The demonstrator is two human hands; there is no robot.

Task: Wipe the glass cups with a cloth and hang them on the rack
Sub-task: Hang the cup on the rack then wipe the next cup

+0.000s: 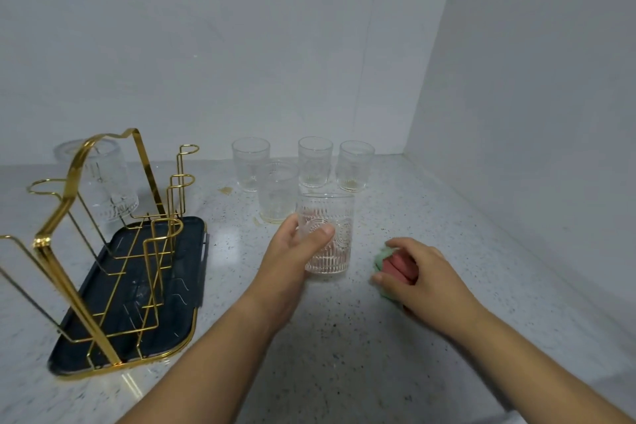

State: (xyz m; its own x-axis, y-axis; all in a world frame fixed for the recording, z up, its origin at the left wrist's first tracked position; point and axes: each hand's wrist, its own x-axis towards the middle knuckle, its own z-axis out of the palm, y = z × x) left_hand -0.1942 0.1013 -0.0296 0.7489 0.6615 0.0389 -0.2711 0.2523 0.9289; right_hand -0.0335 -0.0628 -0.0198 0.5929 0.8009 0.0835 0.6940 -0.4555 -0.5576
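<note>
Your left hand point(292, 251) grips a glass cup point(327, 234) at frame centre; right hand point(413, 272) clutches a cloth point(389, 262) beside it.

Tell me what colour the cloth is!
The cloth is pale green and pink, clearest in the head view.

cups point(315, 162) crowd rear; rack point(103, 251) blocks left

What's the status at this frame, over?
Left hand grips a glass cup. Right hand holds the cloth. Four cups wait behind; path to rack open.
</note>
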